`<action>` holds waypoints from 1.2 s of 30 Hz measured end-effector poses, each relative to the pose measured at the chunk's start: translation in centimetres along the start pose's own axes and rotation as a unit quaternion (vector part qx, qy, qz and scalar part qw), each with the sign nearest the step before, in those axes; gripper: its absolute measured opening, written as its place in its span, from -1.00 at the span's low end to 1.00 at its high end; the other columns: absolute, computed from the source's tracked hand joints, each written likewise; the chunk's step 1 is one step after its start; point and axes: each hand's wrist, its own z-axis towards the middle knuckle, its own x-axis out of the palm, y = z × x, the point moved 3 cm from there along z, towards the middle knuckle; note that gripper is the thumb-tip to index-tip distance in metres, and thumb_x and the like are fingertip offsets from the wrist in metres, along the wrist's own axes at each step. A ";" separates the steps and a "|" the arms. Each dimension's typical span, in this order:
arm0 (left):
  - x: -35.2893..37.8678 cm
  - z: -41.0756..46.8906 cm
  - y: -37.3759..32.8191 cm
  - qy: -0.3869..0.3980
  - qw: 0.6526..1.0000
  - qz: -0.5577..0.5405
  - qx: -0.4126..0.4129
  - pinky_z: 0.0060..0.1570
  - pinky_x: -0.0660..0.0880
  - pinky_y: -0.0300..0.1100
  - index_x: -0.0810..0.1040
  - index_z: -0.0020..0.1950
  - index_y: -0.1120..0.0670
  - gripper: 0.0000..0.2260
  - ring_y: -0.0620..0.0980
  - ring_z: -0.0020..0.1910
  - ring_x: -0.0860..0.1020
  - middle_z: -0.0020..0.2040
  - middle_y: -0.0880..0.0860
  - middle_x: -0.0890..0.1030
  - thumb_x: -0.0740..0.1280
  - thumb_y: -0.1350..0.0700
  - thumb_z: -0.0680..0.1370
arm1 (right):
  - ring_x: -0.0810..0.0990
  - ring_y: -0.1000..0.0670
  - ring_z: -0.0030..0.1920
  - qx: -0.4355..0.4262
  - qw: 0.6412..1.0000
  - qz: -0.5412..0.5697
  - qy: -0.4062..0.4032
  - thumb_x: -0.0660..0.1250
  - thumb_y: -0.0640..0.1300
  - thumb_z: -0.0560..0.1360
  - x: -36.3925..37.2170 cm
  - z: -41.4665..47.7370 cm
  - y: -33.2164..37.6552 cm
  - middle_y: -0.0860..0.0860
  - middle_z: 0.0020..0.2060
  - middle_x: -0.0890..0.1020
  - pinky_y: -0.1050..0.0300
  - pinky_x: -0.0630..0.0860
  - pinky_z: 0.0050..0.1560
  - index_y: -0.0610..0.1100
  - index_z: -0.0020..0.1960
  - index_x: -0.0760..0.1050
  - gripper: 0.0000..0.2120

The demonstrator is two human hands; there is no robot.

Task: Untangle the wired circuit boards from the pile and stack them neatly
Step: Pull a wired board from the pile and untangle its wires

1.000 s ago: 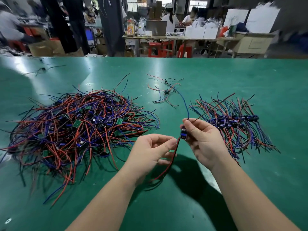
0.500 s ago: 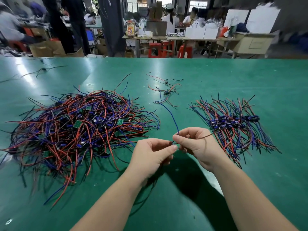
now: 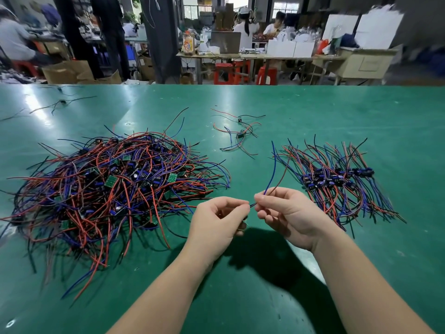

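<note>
Both hands hover above the green table [image 3: 313, 112], between the tangled pile [image 3: 108, 189] at left and the neat stack [image 3: 337, 182] at right: the left hand [image 3: 218, 218] and the right hand [image 3: 286, 215] each pinch 1 blue wire [image 3: 273, 172] (any board on it is hidden), its free end rising.

Glossy green table [image 3: 313, 112]; smooth plastic-coated wires in tangled pile [image 3: 108, 189].
</note>
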 end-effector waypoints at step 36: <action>1.1 -1.2 -0.4 0.159 0.982 0.059 -0.085 -0.41 0.53 -0.25 0.57 -0.31 0.17 -0.83 -0.06 -0.48 0.56 -0.38 0.12 0.59 0.36 0.34 0.46 | 0.62 0.08 -0.45 -0.141 0.980 0.029 -0.138 0.34 -0.32 0.40 -4.8 -0.2 3.4 -0.03 -0.46 0.63 0.34 0.52 -0.45 -0.24 -0.22 0.49 -0.95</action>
